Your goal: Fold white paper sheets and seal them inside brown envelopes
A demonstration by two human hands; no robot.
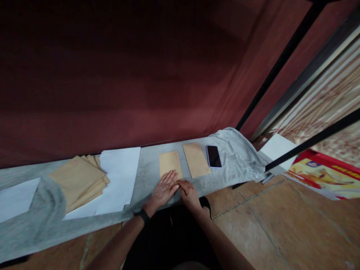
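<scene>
A tan paper envelope [170,161] lies on the grey cloth in front of me, its lower part covered by my hands. My left hand [165,189] rests flat on its near end, fingers stretched out, with a dark band on the wrist. Close beside the left thumb, my right hand [189,193] has its fingers bent together at the envelope's near right corner. What those fingers hold, if anything, is hidden. Just to the right lies a second tan envelope [197,160], apart from both hands.
A phone [214,156] lies right of the envelopes. Leftward are white paper sheets [120,172], a fanned pile of tan envelopes [78,178] and another white sheet [18,198]. The narrow cloth-covered surface [152,157] meets a red wall [140,93]; black poles [281,62] stand right.
</scene>
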